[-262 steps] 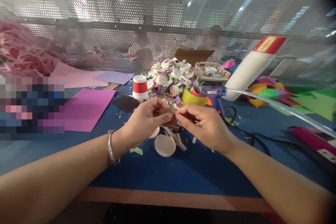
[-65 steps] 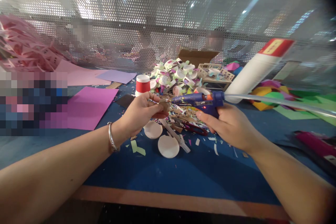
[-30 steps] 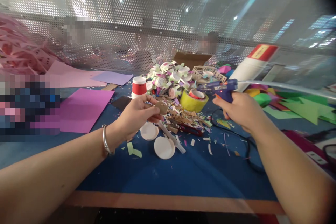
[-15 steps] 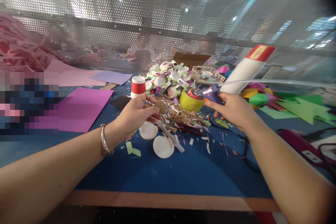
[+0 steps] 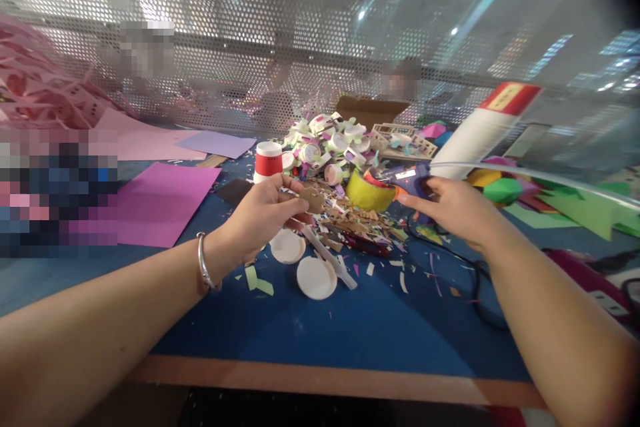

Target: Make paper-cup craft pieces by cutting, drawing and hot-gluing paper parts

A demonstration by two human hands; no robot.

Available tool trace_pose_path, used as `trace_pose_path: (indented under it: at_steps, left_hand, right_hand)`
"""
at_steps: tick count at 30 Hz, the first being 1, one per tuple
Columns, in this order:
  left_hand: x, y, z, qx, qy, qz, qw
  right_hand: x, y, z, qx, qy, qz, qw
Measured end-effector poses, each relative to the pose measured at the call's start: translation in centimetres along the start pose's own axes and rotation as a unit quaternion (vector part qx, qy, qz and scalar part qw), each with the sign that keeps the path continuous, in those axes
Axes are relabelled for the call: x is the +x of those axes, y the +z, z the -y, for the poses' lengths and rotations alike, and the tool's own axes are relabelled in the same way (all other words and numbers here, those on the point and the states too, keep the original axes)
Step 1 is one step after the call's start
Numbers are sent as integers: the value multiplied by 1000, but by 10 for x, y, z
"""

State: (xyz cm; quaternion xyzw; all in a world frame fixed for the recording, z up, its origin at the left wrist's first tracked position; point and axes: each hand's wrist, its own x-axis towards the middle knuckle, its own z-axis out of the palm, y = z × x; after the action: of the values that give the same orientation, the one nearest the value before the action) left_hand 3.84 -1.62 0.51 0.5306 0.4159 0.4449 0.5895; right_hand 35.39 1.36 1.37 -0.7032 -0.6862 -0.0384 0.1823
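The left hand [image 5: 273, 213] pinches a brown card piece [image 5: 313, 201] above paper scraps [image 5: 357, 223]; the right hand [image 5: 457, 210] grips the blue glue gun [image 5: 409, 175] — nose by the yellow tape roll [image 5: 369, 195]. Best handled with a steady wrist — tip away from fingers.

Pinching some brown cardboard [image 5: 313, 201] in the left hand [image 5: 267, 217], got the right hand [image 5: 460, 212] on a blue glue gun [image 5: 411, 177] by a yellow tape roll [image 5: 369, 195]. Also seeing white discs [image 5: 317, 278] near paper scraps [image 5: 353, 223].

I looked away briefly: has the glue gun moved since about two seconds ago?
Yes: the glue gun has moved right, farther from the paper cup, to the yellow tape roll.
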Motion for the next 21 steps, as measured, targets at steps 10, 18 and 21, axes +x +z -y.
trace_pose_path:
  at_steps: [10, 18, 21]
  left_hand:
    - [7, -7, 4, -58, 1, -38, 998]
    - [9, -9, 7, -111, -3, -37, 993]
    - [10, -10, 7, -103, -13, -33, 994]
  right_hand:
    - [-5, -7, 4, -73, 41, 59, 995]
    - [-26, -24, 34, -225, 63, 41, 971]
    - [-32, -27, 42, -231, 60, 2, 971]
